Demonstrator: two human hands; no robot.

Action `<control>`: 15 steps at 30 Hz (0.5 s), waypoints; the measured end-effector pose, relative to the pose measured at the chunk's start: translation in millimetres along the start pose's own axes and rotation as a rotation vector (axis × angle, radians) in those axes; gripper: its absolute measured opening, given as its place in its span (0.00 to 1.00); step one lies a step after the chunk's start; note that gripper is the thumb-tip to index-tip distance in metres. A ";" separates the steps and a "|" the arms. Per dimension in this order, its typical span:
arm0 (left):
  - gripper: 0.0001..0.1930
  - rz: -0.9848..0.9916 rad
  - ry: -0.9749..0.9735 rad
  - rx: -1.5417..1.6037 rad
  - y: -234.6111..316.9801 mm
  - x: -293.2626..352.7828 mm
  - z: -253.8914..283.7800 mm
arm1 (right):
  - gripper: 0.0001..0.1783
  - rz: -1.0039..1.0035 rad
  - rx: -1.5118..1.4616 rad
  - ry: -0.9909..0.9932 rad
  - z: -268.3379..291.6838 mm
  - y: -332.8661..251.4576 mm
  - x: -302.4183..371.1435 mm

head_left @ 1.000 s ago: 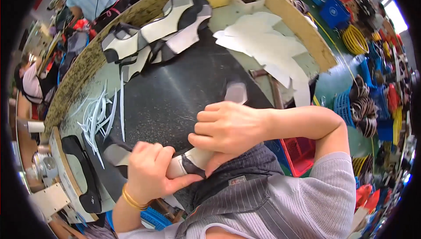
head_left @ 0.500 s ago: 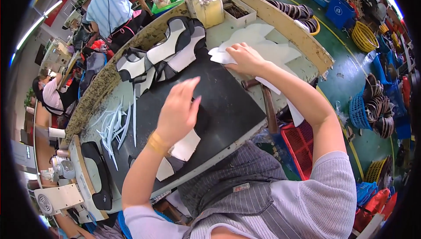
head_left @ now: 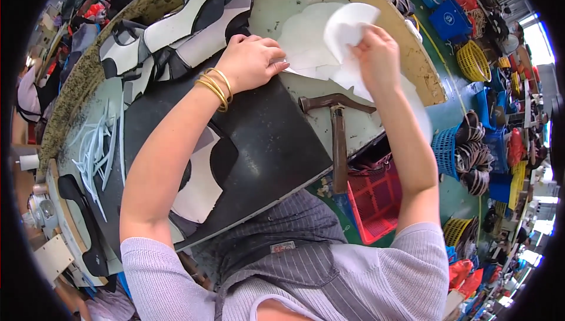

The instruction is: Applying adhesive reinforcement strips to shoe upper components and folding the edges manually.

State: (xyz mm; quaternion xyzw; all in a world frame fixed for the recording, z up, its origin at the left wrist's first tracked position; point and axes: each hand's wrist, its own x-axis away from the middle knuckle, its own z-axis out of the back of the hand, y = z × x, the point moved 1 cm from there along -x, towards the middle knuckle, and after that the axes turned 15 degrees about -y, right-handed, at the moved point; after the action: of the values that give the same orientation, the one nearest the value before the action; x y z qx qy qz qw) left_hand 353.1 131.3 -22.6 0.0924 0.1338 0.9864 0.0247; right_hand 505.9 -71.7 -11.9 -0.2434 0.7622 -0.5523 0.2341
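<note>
Right hand (head_left: 376, 56): your fingers and thumb are pinched on a curved white piece (head_left: 338, 30), which bends up at its far end.
Left hand (head_left: 253, 62): it rests at the far edge of the black mat (head_left: 276, 135), fingers bent, beside the near-left tip of the white stack (head_left: 303, 35); you may be pressing or holding that tip, but I cannot tell.
White piece: it is raised over the stack, toward the right side of the bench (head_left: 268, 12).
Just changed: you have lifted the white piece from the stack; for the work in hand, this suggests that you are picking out or separating one sheet.
Half a second ago: your right hand lay on the stack's left end and your left hand hung over the mat; now the right is farther right, while the left has come to the stack.
Shaped piece (head_left: 203, 185): a second ago both your hands gripped a light-and-dark piece at the mat's near edge; now this one lies there, partly behind your left forearm.
Hammer (head_left: 339, 144): it lies right of the mat, with nothing gripping it.
</note>
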 end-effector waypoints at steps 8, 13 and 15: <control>0.12 0.113 0.045 -0.200 31.7 -2.1 -4.0 | 0.09 0.700 -0.140 0.547 34.5 -68.9 33.4; 0.24 -0.145 0.266 0.491 80.3 65.0 -15.7 | 0.13 0.828 1.117 0.203 -20.6 -61.0 116.9; 0.20 -0.303 0.135 1.498 121.9 113.9 -16.9 | 0.17 0.986 1.262 -0.279 -44.9 -30.2 157.4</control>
State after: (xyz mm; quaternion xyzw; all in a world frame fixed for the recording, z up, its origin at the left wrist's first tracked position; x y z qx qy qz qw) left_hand 235.1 17.9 14.2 0.0047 0.7789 0.6218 0.0822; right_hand 359.7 -146.3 15.7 0.2314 0.2907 -0.6760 0.6364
